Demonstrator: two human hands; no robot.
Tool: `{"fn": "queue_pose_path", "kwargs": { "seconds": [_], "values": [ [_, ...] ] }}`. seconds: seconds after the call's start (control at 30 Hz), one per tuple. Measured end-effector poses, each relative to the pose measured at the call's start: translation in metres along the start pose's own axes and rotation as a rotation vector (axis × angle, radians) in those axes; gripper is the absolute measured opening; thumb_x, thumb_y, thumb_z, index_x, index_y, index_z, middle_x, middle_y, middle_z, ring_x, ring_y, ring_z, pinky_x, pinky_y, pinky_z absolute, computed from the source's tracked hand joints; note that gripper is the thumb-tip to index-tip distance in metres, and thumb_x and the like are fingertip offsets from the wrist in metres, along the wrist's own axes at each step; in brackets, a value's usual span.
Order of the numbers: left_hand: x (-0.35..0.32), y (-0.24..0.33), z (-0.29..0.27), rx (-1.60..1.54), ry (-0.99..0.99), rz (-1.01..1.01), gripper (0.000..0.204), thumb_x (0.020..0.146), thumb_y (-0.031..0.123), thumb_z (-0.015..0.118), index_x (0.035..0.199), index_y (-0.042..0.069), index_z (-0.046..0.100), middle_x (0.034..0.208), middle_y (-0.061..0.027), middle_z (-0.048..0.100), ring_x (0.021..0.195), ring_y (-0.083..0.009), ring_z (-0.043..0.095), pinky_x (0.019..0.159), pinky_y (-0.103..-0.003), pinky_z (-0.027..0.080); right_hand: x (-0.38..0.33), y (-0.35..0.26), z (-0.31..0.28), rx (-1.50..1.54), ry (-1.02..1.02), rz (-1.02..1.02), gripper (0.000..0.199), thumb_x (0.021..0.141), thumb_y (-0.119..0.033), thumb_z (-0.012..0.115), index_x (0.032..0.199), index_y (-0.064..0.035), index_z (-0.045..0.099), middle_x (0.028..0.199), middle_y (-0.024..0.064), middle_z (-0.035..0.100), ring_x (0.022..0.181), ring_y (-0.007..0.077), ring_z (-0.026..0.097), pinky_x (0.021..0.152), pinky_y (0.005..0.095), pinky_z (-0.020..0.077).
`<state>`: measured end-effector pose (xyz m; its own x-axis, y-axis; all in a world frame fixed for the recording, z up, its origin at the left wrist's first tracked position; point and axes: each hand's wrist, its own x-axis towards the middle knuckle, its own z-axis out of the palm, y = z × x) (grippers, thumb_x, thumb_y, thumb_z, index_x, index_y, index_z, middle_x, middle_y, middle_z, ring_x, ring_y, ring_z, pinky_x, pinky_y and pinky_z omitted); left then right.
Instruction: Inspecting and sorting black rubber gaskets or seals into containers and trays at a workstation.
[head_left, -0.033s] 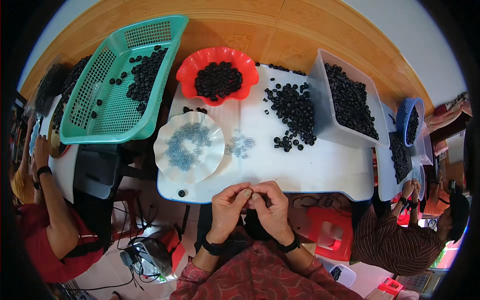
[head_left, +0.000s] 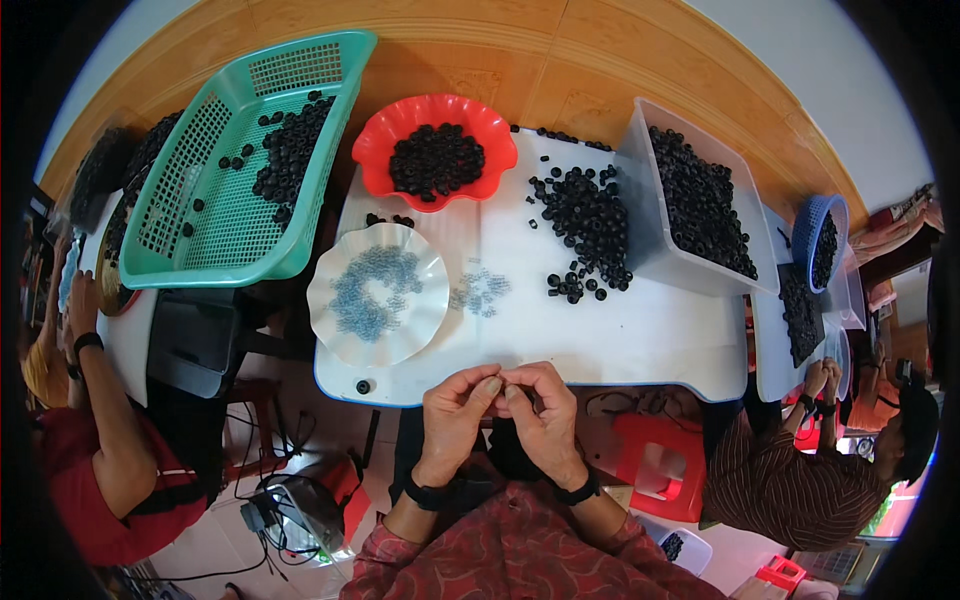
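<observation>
Just at the table's front edge my left hand (head_left: pixel 460 415) and my right hand (head_left: pixel 541 415) meet, thumbs and fingertips pinched together. Whatever they pinch is hidden by the fingers or too small to name. Left of them, a single black ring-like part (head_left: pixel 363 387) lies near the table edge. A white scalloped plate (head_left: pixel 421 335) holds many small bluish, clear pieces, and more such pieces (head_left: pixel 481 290) lie on the table beside it. Beyond the plate stands a red wavy-rimmed bowl (head_left: pixel 497 150) of black parts. A heap of loose black parts (head_left: pixel 582 222) lies at the right.
A clear plastic bin (head_left: pixel 655 245) full of black parts stands right on the white table (head_left: pixel 640 345). At the left is a green mesh basket (head_left: pixel 150 225). People sit at either side, one in red (head_left: pixel 120 480), one in stripes (head_left: pixel 790 480). A red stool (head_left: pixel 662 465) is near my right.
</observation>
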<state>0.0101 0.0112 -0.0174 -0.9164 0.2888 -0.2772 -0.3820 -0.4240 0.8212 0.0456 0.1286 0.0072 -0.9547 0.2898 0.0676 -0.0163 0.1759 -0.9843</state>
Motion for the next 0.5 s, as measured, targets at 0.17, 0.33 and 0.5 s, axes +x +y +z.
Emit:
{"fn": "queue_pose_path", "kwargs": {
  "seconds": [0.17,0.33,0.5],
  "values": [
    [0.001,0.000,-0.006,-0.140,-0.076,-0.029,0.025,0.094,0.003,0.056,0.117,-0.004,0.060,0.089,-0.0084,0.067,0.075,-0.0121,0.065,0.071,-0.029,0.059,-0.003,0.000,0.003,0.242,0.032,0.029,0.014,0.091,0.005,0.051,0.105,0.0043,0.057,0.104,0.0088,0.052,0.089,0.0143,0.061,0.075,0.0242,0.0580],
    [0.001,0.006,-0.008,-0.347,-0.183,-0.005,0.025,0.095,0.002,0.052,0.118,-0.004,0.059,0.093,-0.0110,0.065,0.073,-0.0104,0.060,0.073,-0.034,0.060,-0.003,-0.010,0.005,0.109,0.059,-0.116,0.018,0.092,0.003,0.052,0.110,0.0041,0.055,0.106,0.0093,0.051,0.095,0.0150,0.059,0.077,0.0240,0.0550],
    [0.000,0.007,-0.003,-0.341,-0.161,0.016,0.024,0.096,0.002,0.051,0.117,-0.004,0.059,0.096,-0.0116,0.064,0.072,-0.0095,0.056,0.071,-0.031,0.059,-0.005,-0.016,0.013,0.421,0.061,0.101,0.029,0.092,-0.005,0.058,0.119,0.0033,0.052,0.110,0.0122,0.054,0.096,0.0154,0.059,0.080,0.0247,0.0509]
  ]
}}
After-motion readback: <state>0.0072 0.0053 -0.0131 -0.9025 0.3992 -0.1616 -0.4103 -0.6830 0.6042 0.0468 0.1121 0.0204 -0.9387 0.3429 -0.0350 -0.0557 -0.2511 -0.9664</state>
